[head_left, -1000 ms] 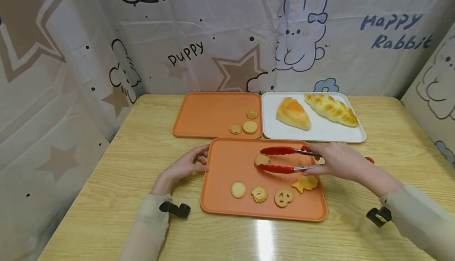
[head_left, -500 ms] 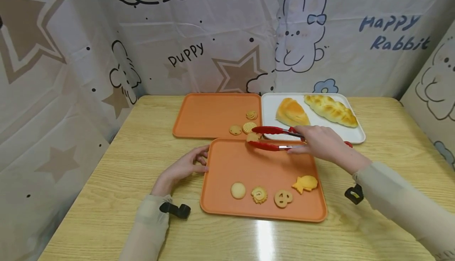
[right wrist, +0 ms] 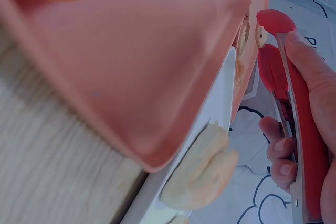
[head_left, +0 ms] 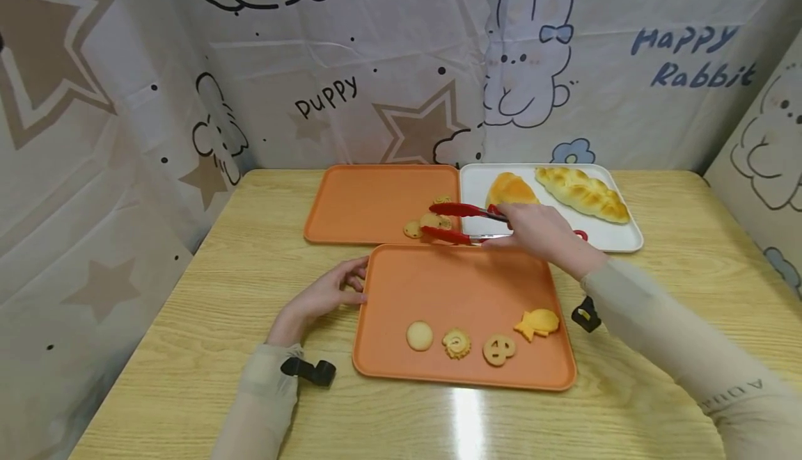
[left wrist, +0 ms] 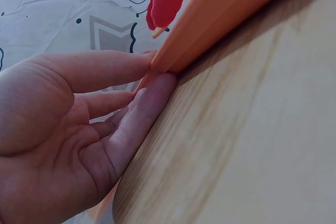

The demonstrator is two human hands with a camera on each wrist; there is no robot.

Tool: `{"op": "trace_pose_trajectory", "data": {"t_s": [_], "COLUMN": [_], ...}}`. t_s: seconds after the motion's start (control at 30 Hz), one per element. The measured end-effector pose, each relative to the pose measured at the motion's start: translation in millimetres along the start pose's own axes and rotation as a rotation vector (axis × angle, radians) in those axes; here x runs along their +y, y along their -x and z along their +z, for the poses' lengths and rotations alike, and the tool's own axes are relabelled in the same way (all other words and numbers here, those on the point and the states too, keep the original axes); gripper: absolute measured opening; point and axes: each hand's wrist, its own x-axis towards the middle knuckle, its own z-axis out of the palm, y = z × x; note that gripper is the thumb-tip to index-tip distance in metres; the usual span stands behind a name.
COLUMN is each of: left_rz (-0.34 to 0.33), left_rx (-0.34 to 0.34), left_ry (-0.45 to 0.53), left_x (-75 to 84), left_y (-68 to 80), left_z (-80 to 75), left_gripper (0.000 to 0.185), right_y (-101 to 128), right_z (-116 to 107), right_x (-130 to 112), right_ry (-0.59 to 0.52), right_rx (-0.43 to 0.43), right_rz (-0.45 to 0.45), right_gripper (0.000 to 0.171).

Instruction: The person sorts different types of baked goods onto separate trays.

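My right hand (head_left: 544, 234) grips red-tipped metal tongs (head_left: 460, 210) over the back orange tray (head_left: 376, 199). Between the tong tips is a round cookie (right wrist: 260, 36), close over several other cookies (head_left: 412, 229) at that tray's right end; the tongs partly hide them. At the left edge of the front orange tray (head_left: 401, 279), my left hand (head_left: 324, 294) pinches the rim, as the left wrist view shows. Toward that tray's front lie a plain round cookie (head_left: 420, 335), a frilled cookie (head_left: 457, 343), a pretzel-shaped cookie (head_left: 499, 350) and a fish-shaped cookie (head_left: 537, 324).
A white tray (head_left: 604, 241) stands at the back right, beside the back orange tray. It bears a wedge-shaped bread (head_left: 510, 187), partly behind my right hand, and a braided loaf (head_left: 583, 194). A patterned cloth (head_left: 282, 49) hangs behind the wooden table (head_left: 200, 321).
My right hand has carried the cookie in the tongs from the front orange tray, back and left, to over the back orange tray's right end. The left hand has stayed at the rim.
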Motion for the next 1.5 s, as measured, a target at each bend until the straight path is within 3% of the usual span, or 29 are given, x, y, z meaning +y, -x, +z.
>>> {"op": "trace_pose_trajectory", "data": {"t_s": [0.53,0.77,0.93,1.23,1.5], "left_rz": [0.015,-0.005,-0.007,-0.005,-0.003], "left_rx": [0.013,0.008,0.011,0.020,0.010], "left_ry": [-0.004,0.022,0.017,0.002,-0.013], "left_x": [1.8,-0.5,-1.9,1.1,2.3], "left_y": [2.2,0.4,-0.9,-0.6,1.3], "left_z": [-0.9,0.9,0.6,0.7,-0.6], "left_gripper": [0.075,0.076,0.076,0.076,0.074], "right_y": [-36.1,-45.0,-48.5,-44.5,-21.5], "right_z": [6.6,13.8,14.6,8.3,0.6], "right_x": [-14.0,-16.0,-16.4,-15.1,-16.9], "right_ry": [-0.014,-0.023,-0.034,-0.048,-0.045], "right_rx": [-0.047,-0.124,-0.127,-0.120,-0.049], "right_rz": [0.088,0.118,0.135,0.135,0.081], "right_gripper": [0.054,0.059,0.061,0.059,0.054]}}
